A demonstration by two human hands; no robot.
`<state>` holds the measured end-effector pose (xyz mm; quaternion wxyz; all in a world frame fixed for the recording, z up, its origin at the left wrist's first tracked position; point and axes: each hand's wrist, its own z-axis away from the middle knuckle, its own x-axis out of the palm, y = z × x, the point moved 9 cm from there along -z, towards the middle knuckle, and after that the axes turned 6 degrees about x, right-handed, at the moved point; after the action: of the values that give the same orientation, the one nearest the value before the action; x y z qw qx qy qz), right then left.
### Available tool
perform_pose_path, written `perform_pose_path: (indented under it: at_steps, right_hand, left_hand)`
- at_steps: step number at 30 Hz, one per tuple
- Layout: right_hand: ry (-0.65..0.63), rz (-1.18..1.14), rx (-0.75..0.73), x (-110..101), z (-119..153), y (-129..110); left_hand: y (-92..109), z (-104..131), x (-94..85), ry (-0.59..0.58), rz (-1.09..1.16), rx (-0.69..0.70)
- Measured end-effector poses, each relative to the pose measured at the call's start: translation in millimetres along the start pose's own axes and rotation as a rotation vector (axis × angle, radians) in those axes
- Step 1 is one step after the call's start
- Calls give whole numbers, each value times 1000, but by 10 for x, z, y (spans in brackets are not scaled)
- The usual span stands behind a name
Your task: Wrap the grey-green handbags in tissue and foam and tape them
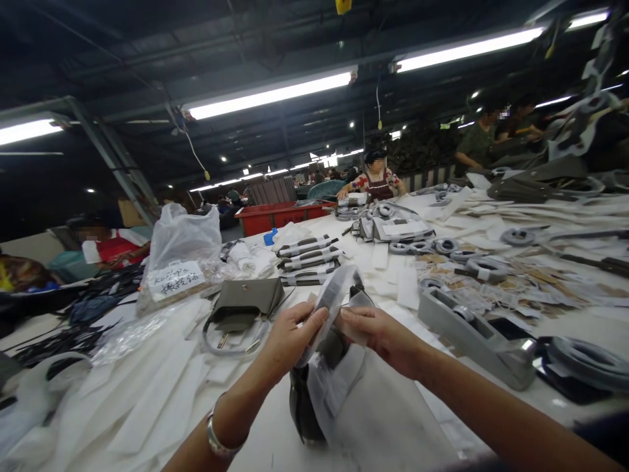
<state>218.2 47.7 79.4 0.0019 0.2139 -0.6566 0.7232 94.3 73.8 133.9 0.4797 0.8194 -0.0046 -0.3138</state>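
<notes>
My left hand [295,331] is closed, thumb and fingers pinching a looped strap [337,288] covered in translucent wrapping. Facing it, my right hand [381,333] pinches a pale wrapping sheet [362,301] at the other side of the loop. Below both hands a dark olive handbag [305,410] stands on the table, partly covered by a thin white sheet [339,387]. How the strap joins the bag is hidden by the wrapping and my fingers. Left of my hands lies another olive handbag [246,298] with its strap curled in front.
Wrapped pieces [309,259] are stacked ahead. A grey tape dispenser [472,337] stands at right, near coiled wrapped straps [590,360]. White sheets [152,387] and a clear plastic bag [184,236] lie left. A co-worker [378,180] sits across the table by a red bin [280,218].
</notes>
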Motion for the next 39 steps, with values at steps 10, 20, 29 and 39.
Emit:
perform_pose_path:
  at_steps: [10, 20, 29, 39]
  right_hand:
    - [170, -113, -110, 77, 1, -56]
    - [277, -126, -99, 27, -46, -29]
    - [189, -119, -117, 55, 5, -56]
    - [115, -321, -139, 24, 162, 57]
  left_hand:
    - [103, 25, -5, 83, -164, 158]
    - [-215, 66, -2, 316, 210, -96]
    - [-307, 98, 162, 227, 737, -239]
    - [-174, 135, 116, 270, 482, -55]
